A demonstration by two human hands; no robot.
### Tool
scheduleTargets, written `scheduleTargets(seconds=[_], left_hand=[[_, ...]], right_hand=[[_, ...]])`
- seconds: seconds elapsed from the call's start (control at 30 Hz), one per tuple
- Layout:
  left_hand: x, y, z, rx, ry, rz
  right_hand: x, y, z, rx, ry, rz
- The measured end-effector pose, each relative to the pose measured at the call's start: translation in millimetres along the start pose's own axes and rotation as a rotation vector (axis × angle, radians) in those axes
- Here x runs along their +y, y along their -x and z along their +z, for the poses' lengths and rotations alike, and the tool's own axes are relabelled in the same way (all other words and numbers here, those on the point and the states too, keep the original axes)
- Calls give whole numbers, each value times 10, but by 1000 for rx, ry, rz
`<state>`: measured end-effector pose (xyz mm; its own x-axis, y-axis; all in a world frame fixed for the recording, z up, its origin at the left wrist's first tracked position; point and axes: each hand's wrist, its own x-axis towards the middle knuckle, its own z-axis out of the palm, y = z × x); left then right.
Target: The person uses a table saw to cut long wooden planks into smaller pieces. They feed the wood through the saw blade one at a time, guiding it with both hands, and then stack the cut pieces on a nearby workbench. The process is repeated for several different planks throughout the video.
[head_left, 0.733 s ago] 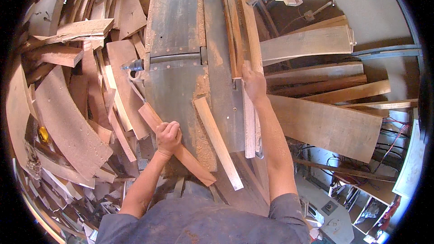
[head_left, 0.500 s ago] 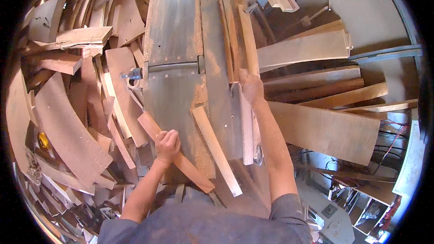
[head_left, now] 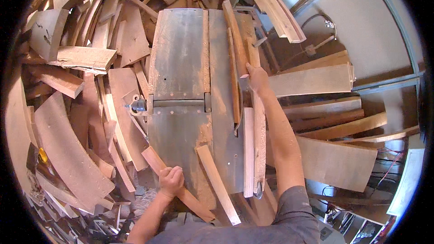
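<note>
left hand (head_left: 172,180), fingers curled around a reddish wood strip (head_left: 195,204), rested at the near left of the metal desk (head_left: 178,135); right hand (head_left: 258,80), fingers closed, gripped a brown strip (head_left: 235,31) at far right.

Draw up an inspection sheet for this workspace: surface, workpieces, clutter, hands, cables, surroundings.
Surface: grey metal machine table, dusted with tan sawdust.
Workpieces: short reddish wooden strip and pale wooden strip, both slanted; long brown wooden strip farther off.
Clutter: brown wooden boards heaped at left.
Hands: left hand closed on the reddish strip; right hand gripping the brown strip's near end.
Cables: dark looped cable at upper right.
Surroundings: pale grey wall at right.
</note>
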<state>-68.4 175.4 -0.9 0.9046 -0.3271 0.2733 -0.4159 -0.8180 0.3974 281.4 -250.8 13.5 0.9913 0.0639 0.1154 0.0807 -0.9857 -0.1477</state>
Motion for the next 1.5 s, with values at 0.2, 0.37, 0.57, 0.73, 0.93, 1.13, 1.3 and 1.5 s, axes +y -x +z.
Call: scheduleTargets(seconds=[0.2, 0.37, 0.57, 0.73, 0.93, 1.13, 1.3, 1.5], left_hand=[[25, -86, -93, -69, -11, -15], [-31, -29, -56, -88, 37, -13], [6, -18, -66, -18, 53, -35], [49, -63, -137, -21, 46, -16], [-23, 75, 32, 26, 61, 6], [-29, 91, 65, 37, 98, 20], [5, 68, -26, 40, 95, 77], [183, 364, -346, 37, 150, 51]], right_hand=[[-168, -500, -109, -88, -149, 138], [-57, -681, -25, -31, -144, 312], [150, -675, -1006, -93, -770, 466], [-269, 236, -2158, -96, -1029, 641], [-926, 1667, -2673, -215, -1226, 666], [-1527, 3783, -2569, -26, -1571, 825], [-2053, 5389, -2173, 81, -1590, 992], [-2336, 6288, -1745, -5, -1623, 1087]])
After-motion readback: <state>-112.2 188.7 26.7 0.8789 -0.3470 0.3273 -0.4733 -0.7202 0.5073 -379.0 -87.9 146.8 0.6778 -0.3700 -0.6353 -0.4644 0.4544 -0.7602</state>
